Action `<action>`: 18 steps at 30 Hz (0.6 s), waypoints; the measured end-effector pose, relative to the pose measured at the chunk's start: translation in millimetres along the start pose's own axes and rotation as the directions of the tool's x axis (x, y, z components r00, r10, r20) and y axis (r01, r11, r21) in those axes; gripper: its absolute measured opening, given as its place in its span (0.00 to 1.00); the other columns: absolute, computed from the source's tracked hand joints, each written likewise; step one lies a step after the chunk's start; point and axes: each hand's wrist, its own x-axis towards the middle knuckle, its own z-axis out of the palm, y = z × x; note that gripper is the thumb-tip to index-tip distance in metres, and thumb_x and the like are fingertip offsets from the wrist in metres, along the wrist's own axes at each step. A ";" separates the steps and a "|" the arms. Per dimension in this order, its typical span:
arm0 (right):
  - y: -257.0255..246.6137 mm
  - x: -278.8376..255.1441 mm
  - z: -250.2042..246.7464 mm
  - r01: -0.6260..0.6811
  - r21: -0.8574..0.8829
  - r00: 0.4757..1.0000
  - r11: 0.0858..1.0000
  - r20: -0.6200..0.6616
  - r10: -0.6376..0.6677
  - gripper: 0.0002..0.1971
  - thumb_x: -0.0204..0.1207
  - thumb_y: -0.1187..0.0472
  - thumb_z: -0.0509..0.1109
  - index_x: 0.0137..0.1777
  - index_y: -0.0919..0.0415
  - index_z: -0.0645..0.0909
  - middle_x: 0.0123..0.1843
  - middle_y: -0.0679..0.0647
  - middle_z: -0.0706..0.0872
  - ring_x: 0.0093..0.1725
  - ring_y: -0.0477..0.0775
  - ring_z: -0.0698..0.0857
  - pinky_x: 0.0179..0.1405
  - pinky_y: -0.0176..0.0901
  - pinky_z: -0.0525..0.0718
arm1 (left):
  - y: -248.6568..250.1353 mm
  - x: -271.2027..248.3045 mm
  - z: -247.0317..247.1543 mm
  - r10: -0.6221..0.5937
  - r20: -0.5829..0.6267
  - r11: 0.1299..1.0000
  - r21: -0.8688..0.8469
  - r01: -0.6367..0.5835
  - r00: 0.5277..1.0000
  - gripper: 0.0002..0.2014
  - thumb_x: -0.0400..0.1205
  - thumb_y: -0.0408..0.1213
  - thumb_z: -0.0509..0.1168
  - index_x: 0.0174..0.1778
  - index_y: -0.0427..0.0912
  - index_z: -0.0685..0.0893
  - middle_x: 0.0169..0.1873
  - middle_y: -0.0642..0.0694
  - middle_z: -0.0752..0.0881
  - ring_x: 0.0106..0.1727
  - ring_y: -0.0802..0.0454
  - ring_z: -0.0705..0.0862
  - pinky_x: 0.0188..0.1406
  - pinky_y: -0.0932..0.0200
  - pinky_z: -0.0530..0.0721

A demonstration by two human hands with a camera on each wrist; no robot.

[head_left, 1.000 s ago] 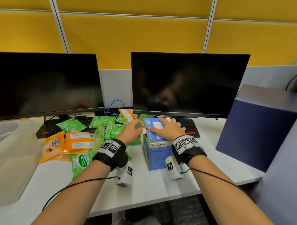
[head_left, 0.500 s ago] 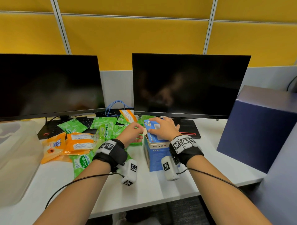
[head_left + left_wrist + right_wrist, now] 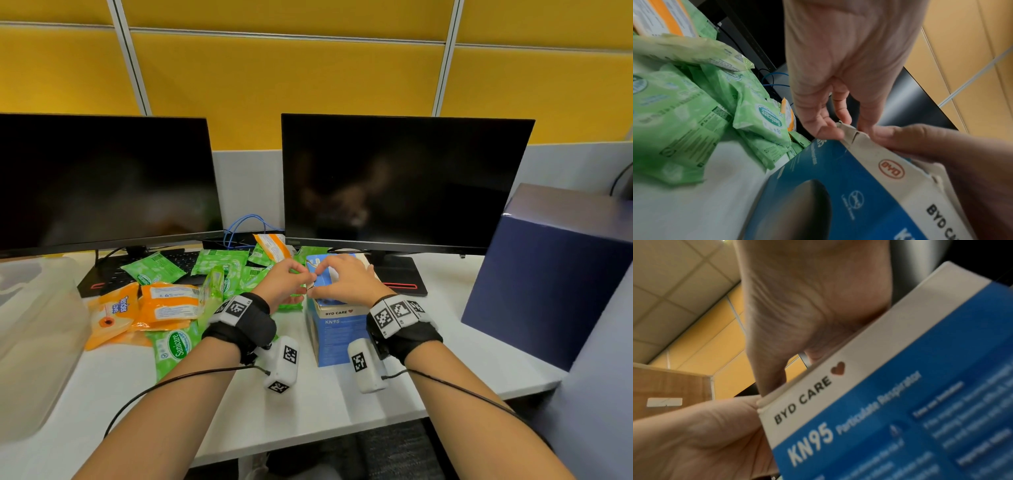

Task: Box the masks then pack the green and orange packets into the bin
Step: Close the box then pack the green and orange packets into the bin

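- White desk (image 3: pixel 342 404) against yellow partition panels (image 3: pixel 274 85); two dark monitors (image 3: pixel 404 181) at the back, laptop (image 3: pixel 113 274) under the left one, blue cable (image 3: pixel 245 222) between the screens.
- Blue BYD CARE KN95 mask box (image 3: pixel 337 337) upright at desk centre, just in front of the right monitor's stand; top flap at the left edge not fully seated, per left wrist view.
- Left hand (image 3: pixel 286 284) at the box's top-left corner, fingers curled, pinching the grey cardboard flap edge (image 3: pixel 851 132) between thumb and fingertips.
- Right hand (image 3: pixel 346 279) on top of the box, fingers bent, thumb and forefinger pinching the same flap corner, meeting the left fingertips.
- Right wrist view: palm down against the box's top edge (image 3: pixel 838 353), thumb at the corner; blurred.
- Masks themselves not visible; box contents cannot be judged.
- Green Sanicare packets (image 3: pixel 174 346) heaped left of the box, some overlapping the laptop keyboard, nearest ones touching the box side.
- Orange Tender Love packets (image 3: pixel 164 305) at the left of the heap; one more orange packet (image 3: pixel 272 245) leaning at the back near the cable.
- Clear plastic bin (image 3: pixel 37 339) at far left desk edge, beside the orange packets.
- Dark navy box (image 3: pixel 548 277) on the right end of the desk, well apart from the mask box.
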 end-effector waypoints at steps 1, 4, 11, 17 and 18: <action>-0.5 0.4 2.1 -0.005 -0.001 1.000 1.000 -0.010 0.005 0.17 0.66 0.39 0.73 0.52 0.38 0.74 0.72 0.48 0.73 0.75 0.53 0.66 0.75 0.74 0.53 | 0.3 -0.2 0.4 0.001 -0.001 1.000 -0.007 -0.001 1.000 0.09 0.81 0.37 0.69 0.51 0.42 0.75 0.44 0.44 0.83 0.41 0.51 0.82 0.38 0.60 0.82; -1.6 0.9 7.9 0.006 0.023 0.998 1.000 -0.061 -0.005 0.18 0.69 0.43 0.72 0.58 0.43 0.76 0.74 0.49 0.71 0.77 0.54 0.65 0.77 0.73 0.50 | 0.4 -0.5 -0.2 0.001 0.013 0.999 -0.044 0.000 1.000 0.07 0.82 0.34 0.67 0.52 0.41 0.75 0.42 0.44 0.82 0.39 0.52 0.82 0.37 0.61 0.83; -2.5 -1.3 10.0 0.020 0.157 0.982 0.987 -0.190 0.010 0.15 0.73 0.52 0.70 0.59 0.50 0.75 0.67 0.50 0.76 0.68 0.54 0.74 0.74 0.62 0.66 | -2.2 -2.0 -0.8 -0.004 -0.006 0.994 -0.107 0.004 1.000 0.04 0.84 0.30 0.63 0.53 0.40 0.78 0.41 0.45 0.80 0.37 0.54 0.80 0.32 0.65 0.87; 3.0 -4.4 5.0 0.023 0.384 0.976 0.923 -0.209 0.063 0.14 0.76 0.62 0.67 0.61 0.54 0.77 0.66 0.53 0.77 0.66 0.52 0.76 0.61 0.47 0.78 | 1.0 -0.2 -0.1 0.008 -0.053 0.993 -0.121 -0.015 0.999 0.06 0.81 0.27 0.66 0.50 0.41 0.78 0.39 0.45 0.82 0.37 0.55 0.82 0.31 0.66 0.86; 3.3 -3.6 4.5 0.019 0.409 0.977 0.913 -0.202 0.071 0.14 0.76 0.62 0.66 0.62 0.54 0.77 0.66 0.52 0.78 0.66 0.51 0.76 0.59 0.46 0.78 | 2.1 0.4 0.3 0.007 -0.058 0.993 -0.115 -0.014 0.998 0.07 0.81 0.26 0.67 0.49 0.40 0.77 0.38 0.44 0.83 0.36 0.55 0.82 0.32 0.65 0.86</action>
